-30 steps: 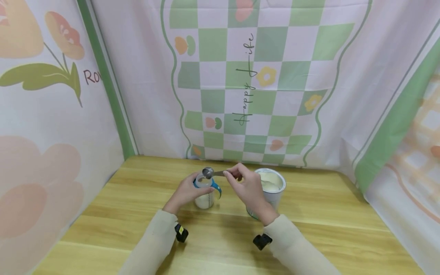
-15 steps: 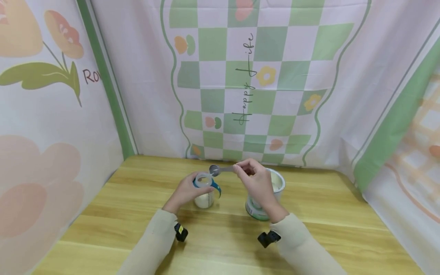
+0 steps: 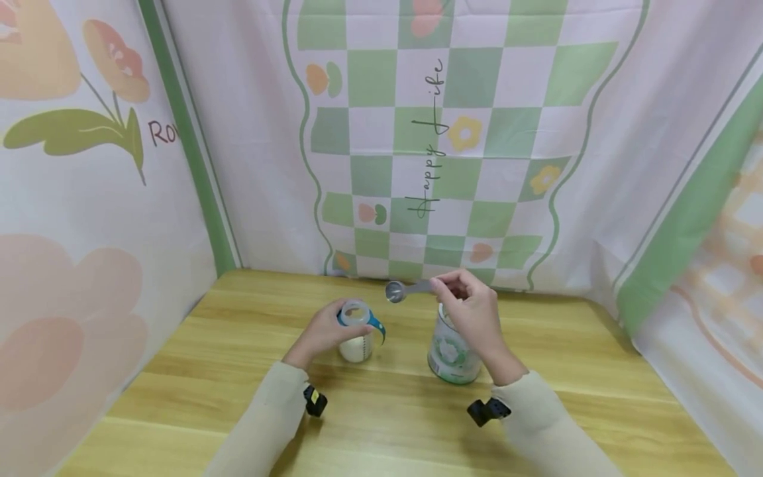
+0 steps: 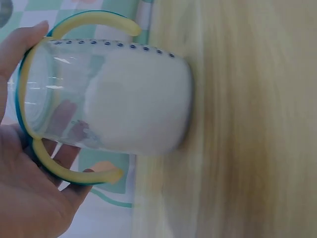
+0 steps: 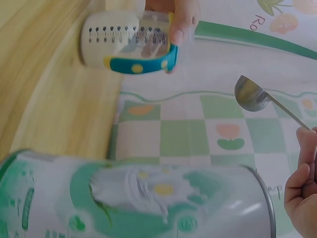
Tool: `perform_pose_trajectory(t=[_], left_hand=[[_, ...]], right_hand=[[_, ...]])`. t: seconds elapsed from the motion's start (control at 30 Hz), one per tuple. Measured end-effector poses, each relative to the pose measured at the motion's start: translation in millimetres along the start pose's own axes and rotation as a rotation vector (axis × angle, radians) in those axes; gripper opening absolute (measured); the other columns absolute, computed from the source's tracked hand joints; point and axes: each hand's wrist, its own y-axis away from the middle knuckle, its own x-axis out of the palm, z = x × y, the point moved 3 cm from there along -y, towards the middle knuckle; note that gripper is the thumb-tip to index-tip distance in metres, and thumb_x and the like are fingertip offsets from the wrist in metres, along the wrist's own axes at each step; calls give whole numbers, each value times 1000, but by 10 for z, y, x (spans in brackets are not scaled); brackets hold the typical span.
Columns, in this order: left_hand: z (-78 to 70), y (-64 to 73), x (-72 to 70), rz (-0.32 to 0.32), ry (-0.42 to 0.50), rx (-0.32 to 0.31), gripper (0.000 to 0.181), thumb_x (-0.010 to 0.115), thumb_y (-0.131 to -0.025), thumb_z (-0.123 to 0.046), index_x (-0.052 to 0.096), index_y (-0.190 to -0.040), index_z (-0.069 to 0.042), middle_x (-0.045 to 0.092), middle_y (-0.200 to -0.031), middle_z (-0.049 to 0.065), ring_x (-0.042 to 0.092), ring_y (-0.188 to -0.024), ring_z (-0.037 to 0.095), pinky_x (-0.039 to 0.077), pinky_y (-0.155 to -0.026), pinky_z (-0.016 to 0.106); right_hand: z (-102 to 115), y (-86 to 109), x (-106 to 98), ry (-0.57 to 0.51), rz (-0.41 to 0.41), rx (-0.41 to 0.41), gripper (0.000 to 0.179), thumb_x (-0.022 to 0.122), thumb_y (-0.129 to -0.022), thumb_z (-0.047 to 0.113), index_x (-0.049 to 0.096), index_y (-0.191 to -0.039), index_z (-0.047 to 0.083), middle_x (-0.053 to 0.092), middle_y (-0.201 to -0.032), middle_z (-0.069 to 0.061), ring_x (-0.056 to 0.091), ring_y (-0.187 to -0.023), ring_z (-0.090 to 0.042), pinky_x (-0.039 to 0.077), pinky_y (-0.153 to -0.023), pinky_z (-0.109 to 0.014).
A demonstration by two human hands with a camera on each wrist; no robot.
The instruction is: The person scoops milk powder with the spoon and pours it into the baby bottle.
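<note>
My left hand [image 3: 324,331] grips the collar of a clear baby bottle [image 3: 356,350], which stands upright and uncapped on the table. The bottle has blue-and-yellow handles [image 4: 94,21] and a row of scale marks; whitish contents fill more than half of it in the left wrist view. My right hand [image 3: 473,313] pinches the handle of a metal measuring spoon [image 3: 395,291]. Its bowl hangs in the air between the bottle and a white-and-green milk powder can [image 3: 453,358], and looks empty in the head view. The right hand hides most of the can's mouth.
The wooden table [image 3: 381,424] runs back to a hanging cloth [image 3: 465,218] with green checks. More printed cloth [image 3: 89,212] hangs at the left and right. Each wrist wears a small black camera [image 3: 314,401].
My right hand has moved the measuring spoon from over the bottle's mouth to the right, toward the can, now covering the can's opening. The left hand and bottle have stayed in place.
</note>
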Motion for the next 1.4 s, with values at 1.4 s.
perform_pose_trajectory(t=[1.4], left_hand=[[-795,-131,349,22,-111,326,64,81,-86,-38,56,-143,-21,52,-143,-7,45,-134,18,35,-111,46]], right_hand=[[-734,98,-790,187,-100,4,10,72,-95,14,71,-92,5,70,-77,-7,64,-66,-15,47,-57,-14]])
